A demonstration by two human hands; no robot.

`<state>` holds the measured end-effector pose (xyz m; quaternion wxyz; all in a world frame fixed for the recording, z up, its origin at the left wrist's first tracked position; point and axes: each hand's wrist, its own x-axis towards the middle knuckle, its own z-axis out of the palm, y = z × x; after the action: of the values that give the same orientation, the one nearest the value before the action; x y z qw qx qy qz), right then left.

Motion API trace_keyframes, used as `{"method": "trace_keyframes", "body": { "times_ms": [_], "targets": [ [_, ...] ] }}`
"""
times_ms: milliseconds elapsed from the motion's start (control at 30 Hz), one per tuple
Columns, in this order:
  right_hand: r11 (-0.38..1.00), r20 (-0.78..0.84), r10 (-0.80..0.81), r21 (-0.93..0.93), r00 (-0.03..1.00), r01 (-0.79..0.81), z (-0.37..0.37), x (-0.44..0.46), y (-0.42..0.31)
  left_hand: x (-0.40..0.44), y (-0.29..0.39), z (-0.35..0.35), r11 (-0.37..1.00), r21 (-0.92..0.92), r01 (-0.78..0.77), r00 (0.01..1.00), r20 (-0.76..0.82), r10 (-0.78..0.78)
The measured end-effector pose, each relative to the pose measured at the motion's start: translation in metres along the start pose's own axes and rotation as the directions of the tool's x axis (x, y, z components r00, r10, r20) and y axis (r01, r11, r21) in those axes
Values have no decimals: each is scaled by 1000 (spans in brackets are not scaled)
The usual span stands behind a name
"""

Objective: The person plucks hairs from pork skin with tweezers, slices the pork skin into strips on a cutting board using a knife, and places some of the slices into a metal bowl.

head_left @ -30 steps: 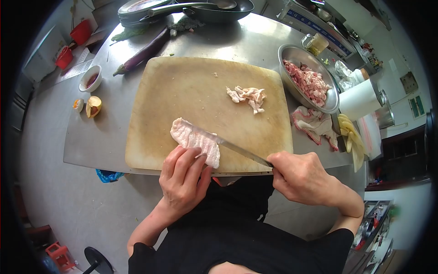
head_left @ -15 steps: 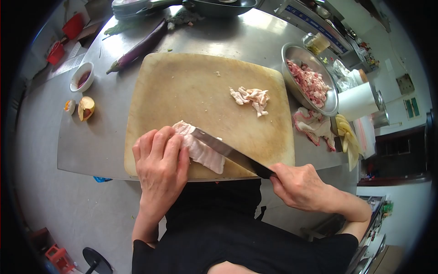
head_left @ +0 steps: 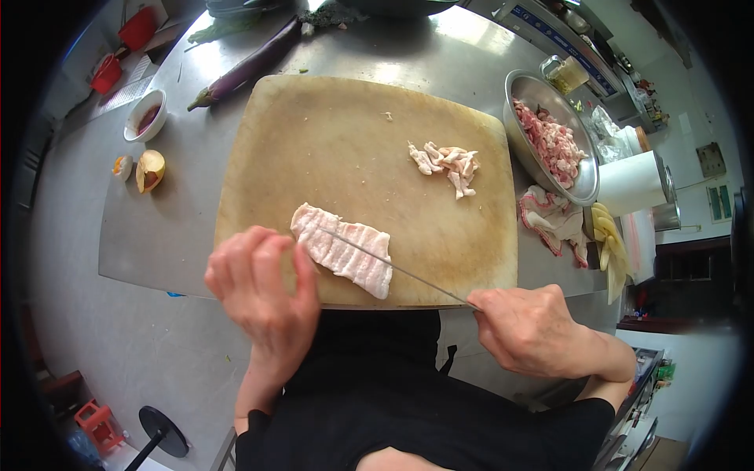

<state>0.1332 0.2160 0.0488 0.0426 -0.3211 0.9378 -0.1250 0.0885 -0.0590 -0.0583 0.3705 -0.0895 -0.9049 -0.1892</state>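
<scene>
Near the middle of the near edge of a cutting board (head_left: 314, 141), 1 pale slab of meat (head_left: 338, 257) is lying flat. The right hand (head_left: 530, 330) is gripping a knife (head_left: 416, 275), whose thin blade is slanting across the slab. The left hand (head_left: 263, 286), blurred, is hovering just beside the slab's left end, thumb and fingers apart; whether it is touching is unclear. Pale strips (head_left: 452, 161) are lying near the board's right edge, and a steel bowl (head_left: 542, 93) is standing by its far right corner.
</scene>
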Motion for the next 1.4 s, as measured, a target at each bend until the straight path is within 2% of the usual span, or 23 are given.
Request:
{"method": "trace_keyframes", "body": {
  "times_ms": [33, 100, 233, 333, 433, 500, 533, 600, 800, 867, 1000, 1200, 1300, 1400],
  "targets": [
    [1000, -2, 0, -3, 1000, 0, 3, 3, 1, -4, 1, 2, 1000, -1, -1, 1000, -3, 1],
    [997, 65, -42, -59, 997, 46, 7, 10, 3, -10, 5, 7, 947, -303, -109, 990, 54, 131],
    [998, 126, -21, -63, 992, 29, 7, 12, 1, -12, 14, 14, 906, -389, -168, 965, 121, 231],
    [992, 210, 1, -123, 978, 25, 1, 11, -2, -19, 15, 16, 913, -354, -201, 962, 104, 252],
    [995, 274, -9, -92, 962, 36, -4, 23, -1, -22, 14, 20, 919, -343, -193, 967, 95, 238],
    [1000, 330, -9, 26, 944, 1, -9, 37, 2, -22, 11, 21, 919, -340, -201, 966, 88, 244],
    [1000, 340, -15, 24, 940, 8, -8, 43, 3, -21, 10, 21, 922, -338, -189, 969, 90, 232],
    [995, 322, -31, 99, 946, -1, -3, 53, 3, -19, 9, 20, 914, -347, -210, 959, 110, 262],
    [991, 326, -54, 131, 944, 11, 5, 81, -1, -20, 3, 20, 896, -386, -219, 951, 119, 284],
    [989, 337, -58, 145, 940, 9, 6, 91, -1, -20, 1, 21, 878, -392, -275, 938, 90, 334],
    [981, 384, -116, 187, 916, 46, 5, 116, -1, -22, 0, 23, 873, -412, -261, 945, 77, 319],
    [966, 369, -188, 234, 910, 105, 5, 142, -1, -19, 0, 19, 860, -443, -253, 937, 110, 332],
    [968, 405, -179, 236, 897, 87, 8, 153, -2, -19, -2, 16, 864, -431, -259, 927, 141, 348],
    [958, 319, -229, 241, 920, 155, 14, 171, -7, -24, -4, 15, 855, -458, -243, 926, 154, 346]
  ]
}}
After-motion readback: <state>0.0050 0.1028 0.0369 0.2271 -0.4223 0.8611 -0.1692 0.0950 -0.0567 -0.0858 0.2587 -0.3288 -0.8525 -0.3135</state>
